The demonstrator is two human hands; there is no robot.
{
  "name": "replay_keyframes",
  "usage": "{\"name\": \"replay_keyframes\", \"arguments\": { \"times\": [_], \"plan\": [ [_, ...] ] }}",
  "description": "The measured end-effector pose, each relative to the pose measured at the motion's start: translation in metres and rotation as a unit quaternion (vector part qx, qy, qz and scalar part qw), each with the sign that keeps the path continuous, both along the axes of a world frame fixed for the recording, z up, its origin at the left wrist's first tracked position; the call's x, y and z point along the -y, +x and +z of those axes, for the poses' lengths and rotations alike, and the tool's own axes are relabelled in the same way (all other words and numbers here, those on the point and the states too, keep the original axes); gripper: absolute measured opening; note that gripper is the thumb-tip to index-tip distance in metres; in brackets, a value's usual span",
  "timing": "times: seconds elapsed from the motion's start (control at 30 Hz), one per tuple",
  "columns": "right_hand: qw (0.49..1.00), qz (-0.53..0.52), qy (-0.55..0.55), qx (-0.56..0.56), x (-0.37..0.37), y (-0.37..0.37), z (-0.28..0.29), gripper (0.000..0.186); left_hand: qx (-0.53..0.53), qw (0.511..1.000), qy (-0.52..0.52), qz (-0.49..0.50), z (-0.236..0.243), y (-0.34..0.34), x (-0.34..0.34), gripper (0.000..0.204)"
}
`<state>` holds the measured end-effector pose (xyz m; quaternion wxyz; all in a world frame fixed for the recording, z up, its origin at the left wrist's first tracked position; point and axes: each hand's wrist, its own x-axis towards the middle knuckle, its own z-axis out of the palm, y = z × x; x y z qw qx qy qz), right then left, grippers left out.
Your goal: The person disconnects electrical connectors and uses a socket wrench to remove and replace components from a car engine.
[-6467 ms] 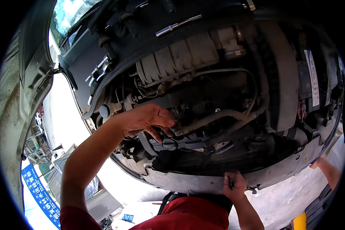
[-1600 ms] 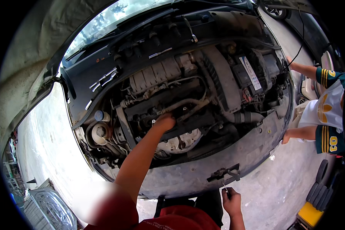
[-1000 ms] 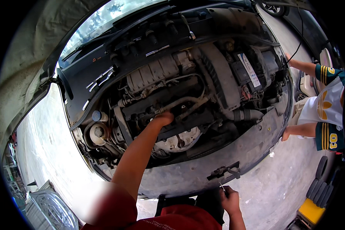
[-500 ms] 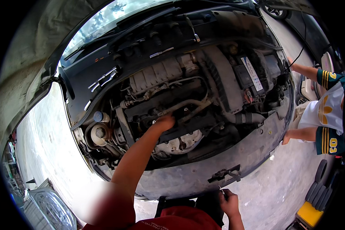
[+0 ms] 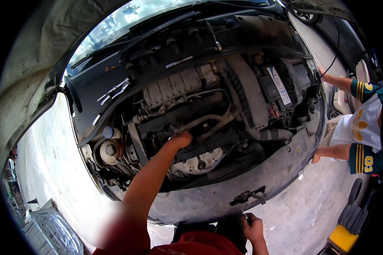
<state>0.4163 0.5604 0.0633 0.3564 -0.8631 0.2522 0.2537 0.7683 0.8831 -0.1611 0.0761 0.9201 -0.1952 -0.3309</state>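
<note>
An engine (image 5: 191, 155) lies exposed under the raised hood. My left hand (image 5: 182, 139) reaches down to its dark top, beside a brown hose (image 5: 206, 119). The fingers curl together there, and whatever they grip is hidden. A small bright metal spot shows beside the fingers. Low in front of the bumper, my right hand (image 5: 254, 228) is closed on a slim metal piece (image 5: 244, 213) that sticks up past the fingers; its kind is too small to tell.
Chrome ratchets (image 5: 114, 90), an extension bar (image 5: 179, 62) and several dark ignition coils (image 5: 172, 44) lie along the cowl below the windshield. A battery (image 5: 275, 87) sits at the right. Beyond the right fender stands another person (image 5: 356, 127), hands at the car's edge.
My left hand has shifted very slightly left and down at the same place on the engine. My right hand keeps hold of the slim metal piece, now tilted a little differently.
</note>
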Motion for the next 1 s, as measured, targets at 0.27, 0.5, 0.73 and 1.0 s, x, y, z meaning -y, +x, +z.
{"name": "replay_keyframes", "arguments": {
  "times": [0.27,0.5,0.73,1.0],
  "plan": [
    [0.999,0.0,0.014,0.036,0.005,-0.013,-0.013,0.022,0.144,0.984,-0.102,0.032,0.03,-0.026,-0.025,0.03],
    [0.999,0.009,0.016,0.032,0.0,-0.012,-0.016,0.022,0.102,0.971,-0.093,0.194,0.019,-0.021,0.023,0.034],
    [1.0,0.008,0.02,-0.004,-0.001,-0.01,-0.016,0.024,-0.179,0.933,-0.086,0.299,0.015,0.011,0.037,0.047],
    [1.0,-0.007,0.01,0.0,-0.002,-0.015,-0.014,0.024,-0.234,0.844,-0.177,0.448,0.012,0.017,0.064,0.061]
  ]
}}
